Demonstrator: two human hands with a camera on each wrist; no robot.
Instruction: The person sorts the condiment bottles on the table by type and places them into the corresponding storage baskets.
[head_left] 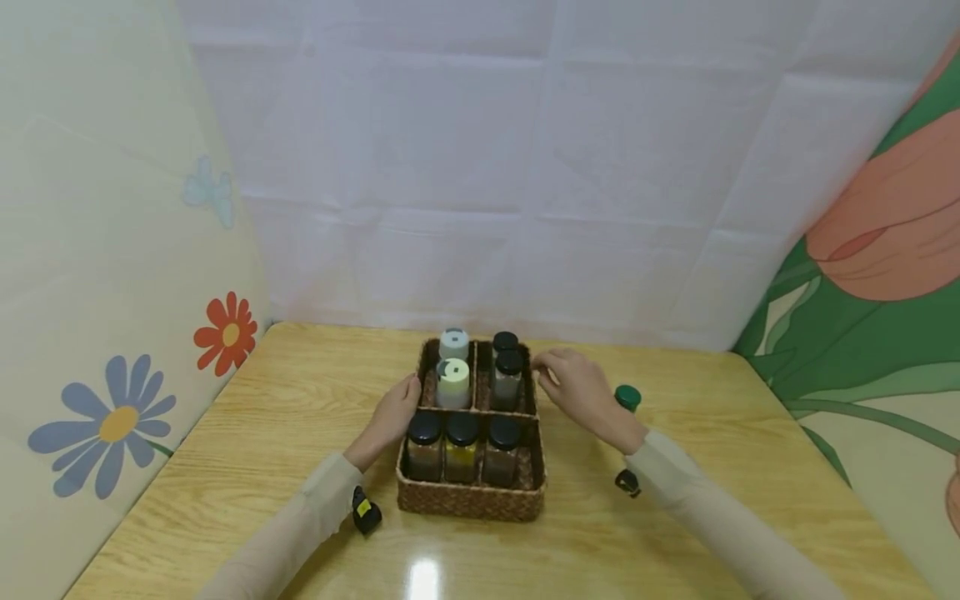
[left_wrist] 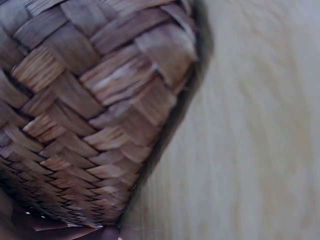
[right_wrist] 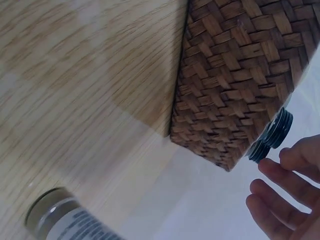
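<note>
A woven basket (head_left: 470,502) with three compartments stands on the table. Two pale-lidded bottles (head_left: 453,385) occupy its back left compartment, two black-lidded jars (head_left: 506,382) the back right one. Along the front compartment stand three black-lidded spice jars (head_left: 461,450). My left hand (head_left: 392,417) rests against the basket's left wall, fingertips by the rim; in the left wrist view its fingers show only at the bottom corner. Beside the back right wall is my right hand (head_left: 576,385), its fingers loosely bent with nothing between them, as the right wrist view also shows.
A green-lidded bottle (head_left: 627,397) stands on the table to the right, partly hidden behind my right wrist. White cloth (head_left: 495,167) hangs along the table's back edge. Printed floral panels flank the wooden table (head_left: 315,383) at both sides.
</note>
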